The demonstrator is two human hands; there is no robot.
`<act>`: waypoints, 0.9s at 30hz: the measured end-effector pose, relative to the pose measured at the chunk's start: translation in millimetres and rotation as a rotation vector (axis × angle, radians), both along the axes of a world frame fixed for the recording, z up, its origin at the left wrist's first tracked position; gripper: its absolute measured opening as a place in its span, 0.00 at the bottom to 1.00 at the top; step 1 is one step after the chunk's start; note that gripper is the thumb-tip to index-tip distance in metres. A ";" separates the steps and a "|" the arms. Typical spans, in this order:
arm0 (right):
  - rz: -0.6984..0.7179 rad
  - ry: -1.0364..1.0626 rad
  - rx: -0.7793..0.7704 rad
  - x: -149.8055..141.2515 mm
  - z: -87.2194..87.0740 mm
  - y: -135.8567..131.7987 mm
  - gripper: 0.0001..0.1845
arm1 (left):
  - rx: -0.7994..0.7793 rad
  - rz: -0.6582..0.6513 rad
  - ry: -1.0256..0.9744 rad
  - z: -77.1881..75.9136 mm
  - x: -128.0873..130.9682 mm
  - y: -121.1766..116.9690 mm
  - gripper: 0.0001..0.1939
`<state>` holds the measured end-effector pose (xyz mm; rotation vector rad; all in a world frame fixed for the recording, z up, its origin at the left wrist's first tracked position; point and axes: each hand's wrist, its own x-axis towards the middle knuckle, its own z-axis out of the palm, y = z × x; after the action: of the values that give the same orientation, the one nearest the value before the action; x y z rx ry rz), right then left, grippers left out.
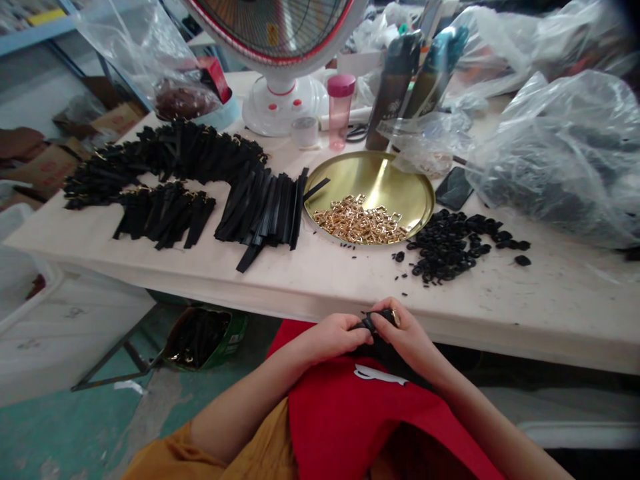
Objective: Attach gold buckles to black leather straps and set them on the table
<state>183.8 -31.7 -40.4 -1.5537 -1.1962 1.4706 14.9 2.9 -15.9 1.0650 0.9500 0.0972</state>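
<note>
Left hand point(333, 337), right hand point(407, 337) pinch black strap point(373, 323), probably leather — table edge point(500, 327) beyond.

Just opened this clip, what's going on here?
A seated person pinches a black strip between the left hand and right hand, a small gold fitting beside the right fingers. On the table lie rows of black strips, a brass tray of gold links, and a scatter of small black pieces.
</note>
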 end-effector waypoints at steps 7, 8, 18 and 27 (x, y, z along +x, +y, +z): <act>0.029 -0.036 -0.018 -1.7 -0.6 -7.2 0.11 | 0.081 -0.004 0.119 2.5 4.1 -4.1 0.12; 0.060 -0.093 0.036 -0.4 -1.1 -7.9 0.10 | 0.092 -0.018 0.145 0.2 3.0 -4.5 0.13; 0.367 -0.113 0.042 15.1 5.0 -14.2 0.07 | 0.305 -0.176 0.164 -13.4 -2.2 -16.6 0.18; 0.449 0.094 -0.176 30.7 5.6 -14.6 0.08 | 0.285 -0.206 0.132 -0.1 2.1 -21.6 0.15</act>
<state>214.5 -46.3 -34.7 -1.3611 -1.4559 1.9605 17.0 -18.7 -16.0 1.4412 0.9577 -0.0088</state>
